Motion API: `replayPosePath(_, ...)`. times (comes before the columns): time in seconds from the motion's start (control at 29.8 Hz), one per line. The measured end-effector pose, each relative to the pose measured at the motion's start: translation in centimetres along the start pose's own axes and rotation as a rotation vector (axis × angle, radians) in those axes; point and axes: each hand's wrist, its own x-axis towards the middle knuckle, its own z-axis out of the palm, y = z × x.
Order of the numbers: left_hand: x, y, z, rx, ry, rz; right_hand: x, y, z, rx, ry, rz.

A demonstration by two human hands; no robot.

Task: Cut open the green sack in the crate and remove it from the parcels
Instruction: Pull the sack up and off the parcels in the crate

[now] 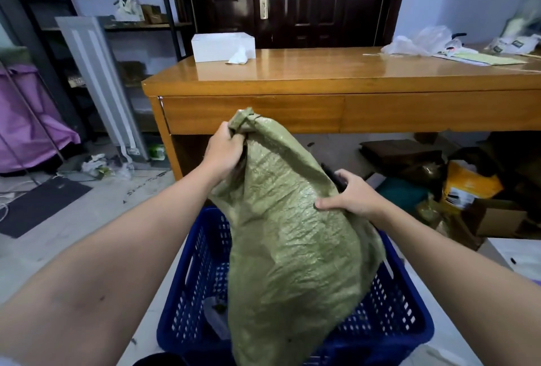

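A bulging green woven sack (289,248) stands upright in a blue slotted plastic crate (389,321), its tied neck pointing up and away from me. My left hand (224,152) grips the sack just below the knotted top. My right hand (348,194) rests on the sack's right shoulder, thumb pressed on the fabric, while its fingers hold a dark tool (333,176) whose shape is mostly hidden. A grey wrapped item (215,316) shows on the crate floor to the left of the sack. The parcels inside the sack are hidden.
A wooden desk (322,78) stands just beyond the crate, bearing a white box (222,46) and plastic bags (418,43). Cardboard boxes and a yellow box (465,184) clutter the floor at right. A dark mat (41,204) and litter lie at left.
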Motion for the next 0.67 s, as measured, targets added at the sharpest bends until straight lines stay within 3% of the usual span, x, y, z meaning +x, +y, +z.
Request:
replayPosePath(0.1, 0.0, 0.7, 0.5, 0.060, 0.028, 0.069, 0.9, 1.3, 1.6, -0.055, -0.082, 0.064)
replayPosePath(0.2, -0.7, 0.6, 0.7, 0.187, 0.025, 0.155, 1.9, 1.7, 3.3, -0.093, 0.130, 0.165)
replayPosePath(0.3, -1.6, 0.2, 0.2, 0.294, 0.052, 0.228, 2.5, 1.2, 3.5, 0.088, 0.286, 0.255)
replayPosePath(0.47, -2.9, 0.0, -0.5, 0.193, -0.164, 0.191, 3.1, 0.2, 2.8, 0.164, 0.413, 0.349)
replayPosePath(0.57, -3.2, -0.4, 0.0, 0.344, -0.268, 0.111, 3.1, 0.2, 2.4, 0.174, 0.430, 0.352)
replayPosePath(0.67, -2.9, -0.4, 0.6, 0.541, -0.248, 0.111, 2.8, 0.5, 2.3, 0.187, 0.478, 0.285)
